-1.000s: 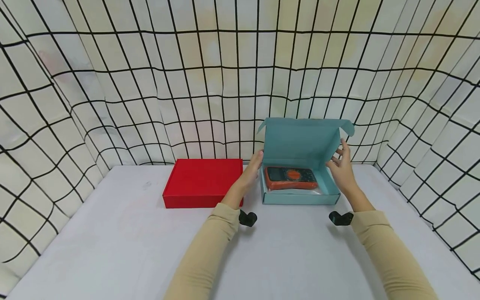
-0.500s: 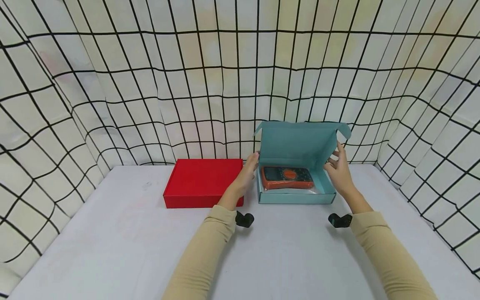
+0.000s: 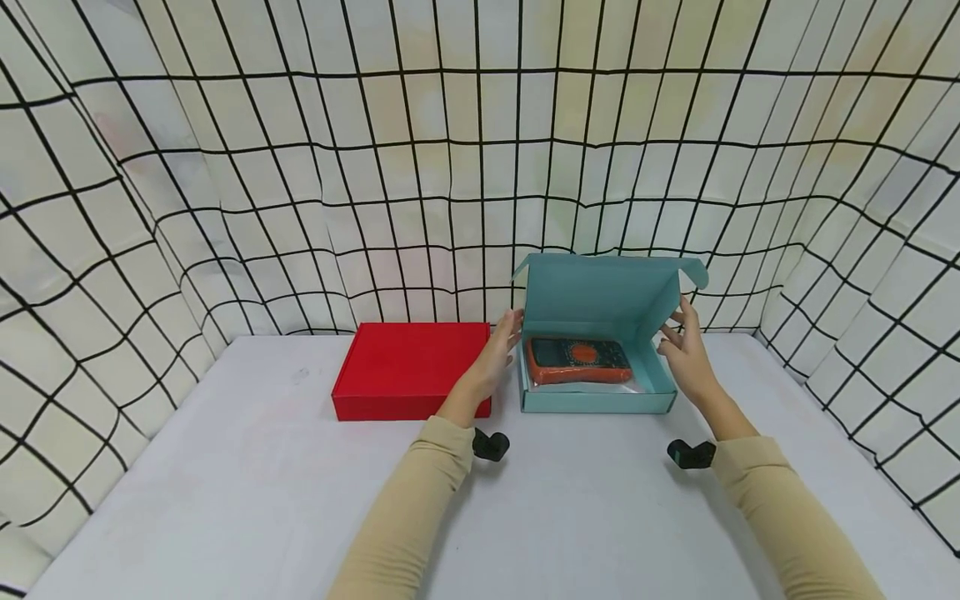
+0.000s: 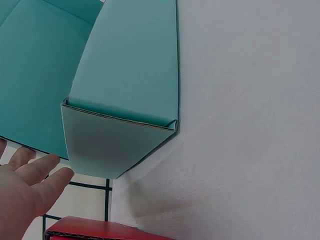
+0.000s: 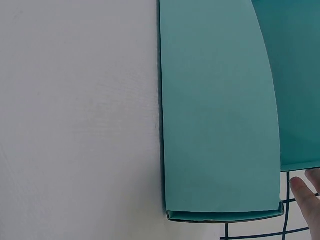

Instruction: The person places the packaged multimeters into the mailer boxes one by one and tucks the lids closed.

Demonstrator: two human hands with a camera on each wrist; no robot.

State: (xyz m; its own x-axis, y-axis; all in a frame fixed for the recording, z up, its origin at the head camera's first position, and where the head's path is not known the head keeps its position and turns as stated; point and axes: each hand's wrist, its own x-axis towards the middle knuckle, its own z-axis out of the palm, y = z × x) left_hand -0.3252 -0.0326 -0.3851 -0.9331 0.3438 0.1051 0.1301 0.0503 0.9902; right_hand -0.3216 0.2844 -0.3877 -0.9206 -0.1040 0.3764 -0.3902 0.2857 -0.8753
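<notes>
An open teal cardboard box stands on the table with its lid raised at the back. Inside lies a multimeter, black-faced with an orange dial and casing, in what looks like clear plastic. My left hand is at the box's left side, fingers extended. In the left wrist view, the fingertips of this hand are right by the lid's edge. On the other side, my right hand has its fingers loosely bent beside the lid's right edge. Only part of the right hand shows in its wrist view.
A closed red box lies just left of the teal box, partly behind my left forearm. White cloth covers the table. A white, black-gridded backdrop encloses the back and sides. A black device sits at each wrist.
The teal box has shifted slightly left, and the lid's top edge stands lower. My left fingers have spread away from the box's side, and the right hand's fingers have loosened at the lid.
</notes>
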